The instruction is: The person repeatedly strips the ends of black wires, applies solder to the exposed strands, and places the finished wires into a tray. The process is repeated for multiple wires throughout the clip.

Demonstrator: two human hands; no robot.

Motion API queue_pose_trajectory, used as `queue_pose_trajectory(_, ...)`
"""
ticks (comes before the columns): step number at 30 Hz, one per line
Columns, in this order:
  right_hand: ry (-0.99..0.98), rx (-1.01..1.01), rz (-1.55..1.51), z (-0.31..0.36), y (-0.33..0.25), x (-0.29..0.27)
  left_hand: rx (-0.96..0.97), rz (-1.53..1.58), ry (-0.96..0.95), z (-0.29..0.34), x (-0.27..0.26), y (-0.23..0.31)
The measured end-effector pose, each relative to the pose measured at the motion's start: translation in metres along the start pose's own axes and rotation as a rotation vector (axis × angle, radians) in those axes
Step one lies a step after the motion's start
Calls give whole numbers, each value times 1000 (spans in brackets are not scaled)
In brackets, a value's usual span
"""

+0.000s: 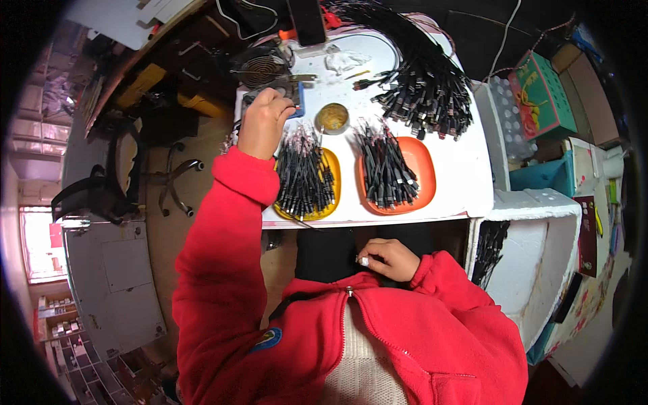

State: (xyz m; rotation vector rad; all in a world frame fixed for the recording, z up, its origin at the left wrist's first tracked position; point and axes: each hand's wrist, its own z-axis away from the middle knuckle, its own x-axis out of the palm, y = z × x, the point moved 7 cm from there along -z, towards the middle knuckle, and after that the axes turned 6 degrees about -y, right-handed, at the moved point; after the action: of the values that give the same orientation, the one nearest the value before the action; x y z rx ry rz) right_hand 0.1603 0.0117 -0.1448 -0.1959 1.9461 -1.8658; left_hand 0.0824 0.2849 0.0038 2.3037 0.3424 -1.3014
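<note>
My left hand (265, 123) is raised over the table's left side, fingers pinched together beside a blue-edged tray (301, 98); what they hold, if anything, is too small to make out. Below that hand, a yellow tray (335, 165) carries many short black cables (305, 179) with thin stripped wire ends. An orange tray (425, 169) to the right bears another pile of black cables (386, 169). Between and beyond them stands a round tin (333, 118) of yellowish-brown stuff. Over my lap rests my right hand (391, 260), fingers curled, with a small white bit at the fingertips.
A thick bundle of black cables (432, 94) lies at the table's far right. A coiled metal stand (262, 71), crumpled white tissue (345, 61) and a phone-like dark slab (307, 21) are at the back. White foam boxes (533, 202) flank the right side; an office chair (121, 169) stands left.
</note>
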Motion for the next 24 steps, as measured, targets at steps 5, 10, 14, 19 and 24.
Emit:
queue_pose_trajectory(5,11,-8,-11,-2,-1,0,-95,-125,-23,1,-2,-48)
queue_pose_trajectory(10,1,9,-7,-2,1,0,-152,-252,-122,-5,16,-85)
queue_pose_trajectory(14,-3,4,-42,-2,2,0,-171,-283,-155,-11,26,-99)
queue_pose_trajectory(19,-63,13,-29,-3,3,1,-123,-351,-221,-21,35,-103)
queue_pose_trajectory(24,-83,32,-54,-3,4,0,-144,-362,-255,-26,38,-107)
